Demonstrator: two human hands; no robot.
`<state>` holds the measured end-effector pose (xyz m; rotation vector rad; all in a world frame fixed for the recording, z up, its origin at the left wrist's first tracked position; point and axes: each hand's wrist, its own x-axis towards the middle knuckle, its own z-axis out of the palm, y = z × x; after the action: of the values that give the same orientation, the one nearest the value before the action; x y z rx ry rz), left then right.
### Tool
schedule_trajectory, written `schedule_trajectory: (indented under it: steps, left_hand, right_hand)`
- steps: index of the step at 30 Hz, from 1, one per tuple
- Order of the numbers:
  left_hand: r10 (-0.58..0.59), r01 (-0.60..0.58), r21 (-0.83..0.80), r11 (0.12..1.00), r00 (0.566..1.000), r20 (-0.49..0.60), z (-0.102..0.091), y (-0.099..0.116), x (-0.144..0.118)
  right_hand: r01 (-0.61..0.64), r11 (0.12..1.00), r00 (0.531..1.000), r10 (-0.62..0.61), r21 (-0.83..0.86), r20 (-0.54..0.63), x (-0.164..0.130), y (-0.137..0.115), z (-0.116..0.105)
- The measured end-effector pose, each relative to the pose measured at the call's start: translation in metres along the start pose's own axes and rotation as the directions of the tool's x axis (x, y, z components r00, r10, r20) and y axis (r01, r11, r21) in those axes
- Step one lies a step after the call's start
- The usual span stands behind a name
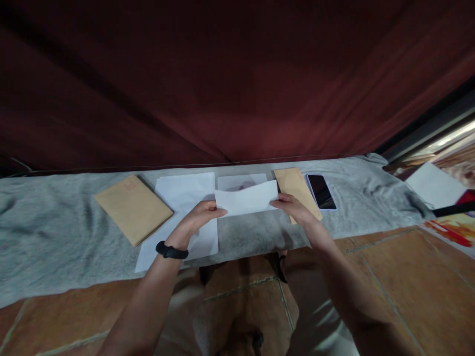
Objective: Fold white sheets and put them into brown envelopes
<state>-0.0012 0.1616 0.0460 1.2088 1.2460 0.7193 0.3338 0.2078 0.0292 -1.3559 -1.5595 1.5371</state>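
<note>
A white sheet of paper point(247, 199), folded or cut to a long strip, is held up by its two short ends. My left hand point(203, 213) pinches its left end, thumb on the near face. At the right end, my right hand point(291, 205) grips it in the same way. Behind the held paper, another white piece of paper point(241, 181) lies on the grey cloth. Loose white sheets point(195, 190) lie under and beside my left hand. A brown envelope point(296, 183) rests flat just past my right hand.
A stack of brown envelopes point(133, 207) lies at the left, partly over the white sheets. A phone point(321, 192) lies right of the single envelope. Grey cloth point(367, 193) covers the narrow bench, with a dark red curtain point(230, 84) behind it. Tiled floor point(408, 277) shows in front.
</note>
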Motion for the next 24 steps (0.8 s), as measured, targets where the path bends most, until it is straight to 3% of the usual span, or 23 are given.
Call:
schedule_trajectory:
  steps: [4,9,14,19,24]
  left_hand:
    - [-0.015,-0.031,0.191,0.981,0.972,0.236,-0.007,-0.004,-0.014]
    - [0.134,-0.265,0.368,0.891,0.929,0.345,-0.003,-0.029,-0.018]
    - [0.22,-0.361,0.485,0.797,0.92,0.323,0.001,-0.039,-0.016]
    - [0.207,-0.361,0.47,0.805,0.915,0.347,0.001,-0.03,-0.016]
    - [0.178,-0.223,0.381,0.897,0.973,0.149,0.005,-0.025,-0.013]
  right_hand:
    - [-0.043,0.995,0.951,0.068,-0.089,0.3,-0.021,-0.004,-0.016]
    - [0.152,0.949,0.901,-0.019,-0.275,0.434,-0.033,0.005,-0.021]
    - [0.249,0.897,0.899,-0.074,-0.364,0.433,-0.036,0.011,-0.013]
    - [0.297,0.872,0.897,-0.115,-0.389,0.426,-0.034,0.008,-0.009]
    - [0.212,0.876,0.965,-0.118,-0.434,0.233,-0.031,0.007,-0.007]
